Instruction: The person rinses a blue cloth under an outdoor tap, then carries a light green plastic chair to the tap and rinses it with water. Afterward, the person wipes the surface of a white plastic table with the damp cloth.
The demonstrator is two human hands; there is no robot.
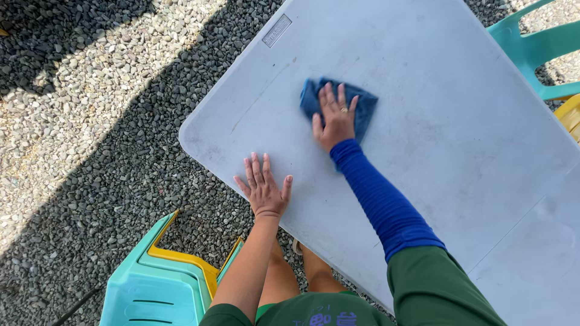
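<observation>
A grey plastic table (459, 139) stands outdoors on gravel (90, 121), half in shade, half in sun. The right hand (336, 118) lies flat, fingers spread, pressing a blue cloth (366, 110) onto the tabletop near its middle. The left hand (263, 187) rests open and empty, palm down, by the near edge. Stacked teal and yellow chairs (157, 284) sit below left; another teal chair (534, 48) is cut off at top right. The hand hides most of the cloth.
</observation>
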